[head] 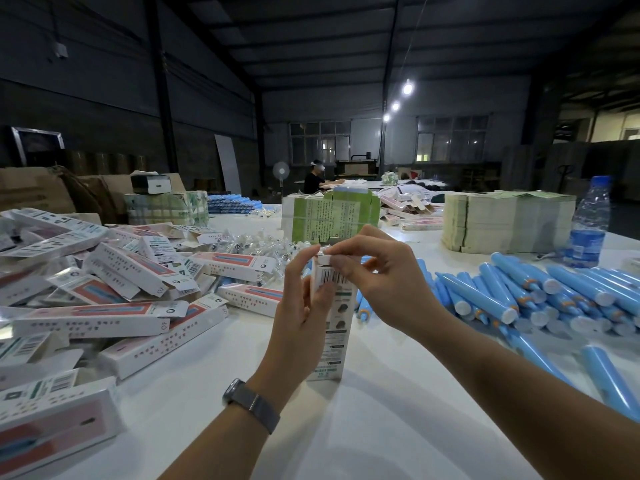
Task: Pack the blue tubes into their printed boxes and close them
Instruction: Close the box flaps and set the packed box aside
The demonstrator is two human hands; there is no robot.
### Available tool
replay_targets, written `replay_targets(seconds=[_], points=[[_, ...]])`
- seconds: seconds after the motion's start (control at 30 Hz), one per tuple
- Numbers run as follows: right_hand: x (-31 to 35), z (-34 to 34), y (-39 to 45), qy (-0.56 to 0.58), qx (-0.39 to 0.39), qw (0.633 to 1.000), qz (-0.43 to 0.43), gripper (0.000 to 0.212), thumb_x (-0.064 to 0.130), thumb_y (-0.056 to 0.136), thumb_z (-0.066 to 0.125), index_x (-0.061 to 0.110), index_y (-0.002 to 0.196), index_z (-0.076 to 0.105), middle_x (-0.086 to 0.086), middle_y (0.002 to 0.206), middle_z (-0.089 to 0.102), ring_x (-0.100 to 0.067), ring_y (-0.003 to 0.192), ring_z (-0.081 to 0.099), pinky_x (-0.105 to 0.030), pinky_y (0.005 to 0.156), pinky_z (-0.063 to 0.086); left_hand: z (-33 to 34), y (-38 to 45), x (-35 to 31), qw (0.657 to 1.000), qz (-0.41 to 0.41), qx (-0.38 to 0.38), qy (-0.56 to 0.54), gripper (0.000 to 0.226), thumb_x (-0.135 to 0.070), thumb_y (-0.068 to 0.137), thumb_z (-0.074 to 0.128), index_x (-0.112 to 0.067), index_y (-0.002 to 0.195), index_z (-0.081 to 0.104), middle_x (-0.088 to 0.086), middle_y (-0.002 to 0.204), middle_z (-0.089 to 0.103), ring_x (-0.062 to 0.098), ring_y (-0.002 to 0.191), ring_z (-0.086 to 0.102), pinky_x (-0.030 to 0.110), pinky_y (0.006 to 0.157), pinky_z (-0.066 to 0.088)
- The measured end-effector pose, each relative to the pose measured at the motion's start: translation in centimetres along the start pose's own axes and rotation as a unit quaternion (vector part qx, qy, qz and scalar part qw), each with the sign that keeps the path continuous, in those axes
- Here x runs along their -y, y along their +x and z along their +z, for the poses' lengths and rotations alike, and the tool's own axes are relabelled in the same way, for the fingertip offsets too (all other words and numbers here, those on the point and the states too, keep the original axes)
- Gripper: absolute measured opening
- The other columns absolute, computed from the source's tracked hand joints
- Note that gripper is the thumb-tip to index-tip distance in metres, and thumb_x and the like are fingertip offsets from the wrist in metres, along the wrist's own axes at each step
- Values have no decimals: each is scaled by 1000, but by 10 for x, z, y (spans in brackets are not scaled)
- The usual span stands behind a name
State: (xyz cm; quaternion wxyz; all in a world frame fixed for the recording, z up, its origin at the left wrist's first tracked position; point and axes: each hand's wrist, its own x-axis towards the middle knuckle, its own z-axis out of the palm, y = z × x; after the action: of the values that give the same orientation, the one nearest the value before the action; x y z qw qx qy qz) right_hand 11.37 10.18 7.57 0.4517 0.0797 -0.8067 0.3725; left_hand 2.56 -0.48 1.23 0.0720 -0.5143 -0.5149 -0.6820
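A clear water bottle point(587, 223) stands near the table's point(398, 427) right edge, beside stacked flat cartons point(505, 221); a pedestal fan point(281, 172) stands beyond the far edge.

White table point(381, 427): boxes point(104, 317), tubes point(519, 292).

Upright box point(332, 327) held at centre of surface point(381, 410), left hand point(304, 306) at its 9 o'clock, right hand point(377, 268) at 1 o'clock on the top flap. Packed boxes point(114, 289) piled at 9 o'clock, tubes point(540, 299) heaped at 3, flat cartons point(329, 216) stacked at 12, bottle point(588, 223) at 2.
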Motion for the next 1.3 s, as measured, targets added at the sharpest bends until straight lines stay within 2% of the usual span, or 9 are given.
replay_targets(seconds=[0.17, 0.33, 0.5, 0.63, 0.77, 1.0, 1.13, 1.23, 1.3], points=[[-1, -2, 2, 25, 18, 999, 24, 15, 8, 90, 68, 21, 90, 76, 20, 78, 52, -10, 82, 58, -15, 62, 45, 1, -2, -2, 1000, 6, -10, 29, 45, -30, 98, 44, -69, 121, 39, 7, 101, 68, 29, 85, 69, 56, 75, 56], [-3, -1, 1, 16, 22, 999, 26, 17, 11, 90, 68, 27, 89, 75, 22, 80, 53, -9, 85, 58, -18, 67, 44, 2, -3, -4, 999, 7, -21, 30, 33, -31, 100, 43, -55, 122, 43, 13, 97, 66, 33, 80, 67, 61, 69, 53], [-3, 4, -3, -1, -13, 1000, -6, 15, 17, 88, 70, 32, 88, 72, 14, 83, 59, -12, 82, 61, -26, 60, 52, 2, -3, -3, 999, 2, -27, 28, 25, -32, 99, 42, -49, 117, 42, 15, 95, 67, 35, 78, 67, 59, 67, 54], [-6, 3, -5, 74, -27, 997, 26, 12, 23, 91, 65, 35, 89, 64, 12, 87, 69, -10, 87, 66, -30, 71, 56, 1, -3, -1, 999, -5, -32, 17, 25, -31, 98, 43, -54, 110, 42, 7, 92, 67, 21, 73, 66, 39, 64, 55], [-8, 4, -8, 88, -21, 995, 30, 23, 23, 96, 56, 40, 83, 63, 2, 93, 73, -9, 87, 66, -20, 70, 49, -1, -2, 1, 999, -13, -32, 3, 24, -32, 98, 43, -53, 107, 42, 0, 93, 68, 17, 71, 66, 32, 62, 55], [-6, 4, -10, 108, -30, 993, 35, 16, 30, 93, 55, 23, 85, 67, 3, 94, 75, 2, 77, 63, -12, 71, 46, -3, -1, 0, 999, 0, -28, 23, 22, -29, 100, 42, -50, 106, 41, -7, 86, 64, 14, 70, 65, 37, 60, 56], [-6, 5, -13, 101, -37, 993, 41, 16, 29, 92, 56, 21, 88, 69, 3, 92, 74, 3, 74, 62, -12, 71, 46, -2, -2, -2, 999, 5, -32, 40, 26, -31, 100, 41, -56, 107, 42, 0, 91, 62, 24, 74, 65, 52, 65, 57], [-7, 4, -12, 89, -40, 995, 38, 14, 24, 95, 57, 22, 90, 70, 0, 90, 74, 1, 76, 62, -15, 69, 46, 0, -2, -2, 998, 7, -40, 55, 30, -32, 99, 41, -61, 109, 42, -6, 92, 63, 22, 75, 66, 52, 67, 57], [-7, 4, -12, 84, -40, 995, 42, 14, 23, 96, 58, 24, 91, 71, 2, 91, 74, -4, 80, 64, -22, 69, 48, 0, -2, -1, 998, 9, -46, 52, 32, -31, 99, 41, -61, 108, 43, -7, 91, 63, 19, 73, 65, 49, 66, 57]])
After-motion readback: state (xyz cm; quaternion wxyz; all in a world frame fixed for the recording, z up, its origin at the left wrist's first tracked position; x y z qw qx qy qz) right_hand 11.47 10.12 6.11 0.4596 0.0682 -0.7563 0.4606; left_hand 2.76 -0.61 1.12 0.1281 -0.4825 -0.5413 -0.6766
